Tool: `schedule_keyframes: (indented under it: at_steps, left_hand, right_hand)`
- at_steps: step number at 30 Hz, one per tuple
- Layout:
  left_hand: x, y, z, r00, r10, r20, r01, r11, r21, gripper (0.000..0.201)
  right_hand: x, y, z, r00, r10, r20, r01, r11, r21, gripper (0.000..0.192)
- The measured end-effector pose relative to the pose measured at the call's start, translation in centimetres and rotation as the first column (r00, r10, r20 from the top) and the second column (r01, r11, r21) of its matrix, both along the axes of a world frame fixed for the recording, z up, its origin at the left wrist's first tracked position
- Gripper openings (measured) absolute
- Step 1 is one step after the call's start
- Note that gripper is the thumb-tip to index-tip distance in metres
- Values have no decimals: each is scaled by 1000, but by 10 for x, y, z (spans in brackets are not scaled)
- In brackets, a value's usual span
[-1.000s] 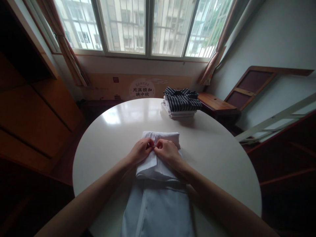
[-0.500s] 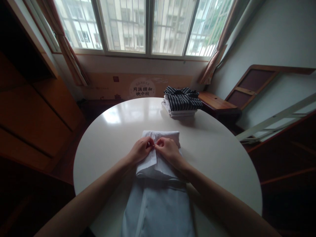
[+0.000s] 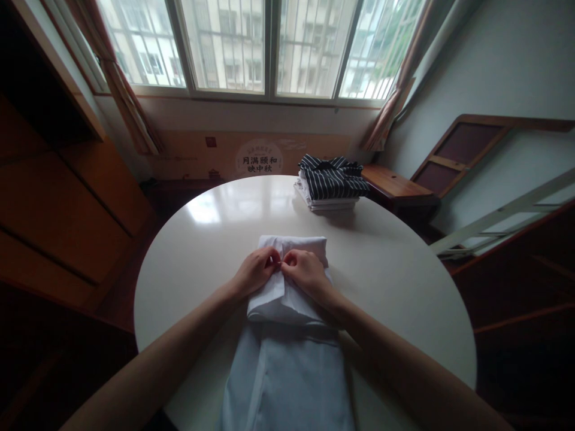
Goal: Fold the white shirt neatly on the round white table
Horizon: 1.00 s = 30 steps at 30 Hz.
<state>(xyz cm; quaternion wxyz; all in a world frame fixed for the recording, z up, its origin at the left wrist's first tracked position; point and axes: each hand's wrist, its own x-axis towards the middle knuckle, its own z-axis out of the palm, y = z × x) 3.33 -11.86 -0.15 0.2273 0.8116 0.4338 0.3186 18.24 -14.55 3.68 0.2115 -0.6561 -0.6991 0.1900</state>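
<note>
A white shirt (image 3: 296,371) lies lengthwise on the table, its far part folded over into a compact rectangle and its near part hanging toward me. On the folded part, my left hand (image 3: 258,269) pinches the cloth at the edge of the front opening. My right hand (image 3: 305,272) pinches the same spot from the other side, fingertips almost touching those of the left. Both hands are closed. Whether a button sits between the fingertips is too small to tell.
The round white table (image 3: 179,281) has a stack of folded clothes (image 3: 332,185) at its far right, with a dark striped garment on top. Beyond it stand a wooden bench (image 3: 395,182) and a barred window (image 3: 269,48). A wooden cabinet (image 3: 67,197) is on the left.
</note>
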Motion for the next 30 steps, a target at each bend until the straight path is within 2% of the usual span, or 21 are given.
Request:
schedule_keyframes:
  at_steps: [11,30]
  left_hand:
    - [-3,5,-2,999,-40,19,41,999,-13,9]
    - [-3,7,-5,999,-19,27,20,1000,-18,11]
  right_hand:
    - [1,1,-5,999,1,-46,0,1000,20,17]
    - [2,2,-7,999,24,-38,-22,999,28,17]
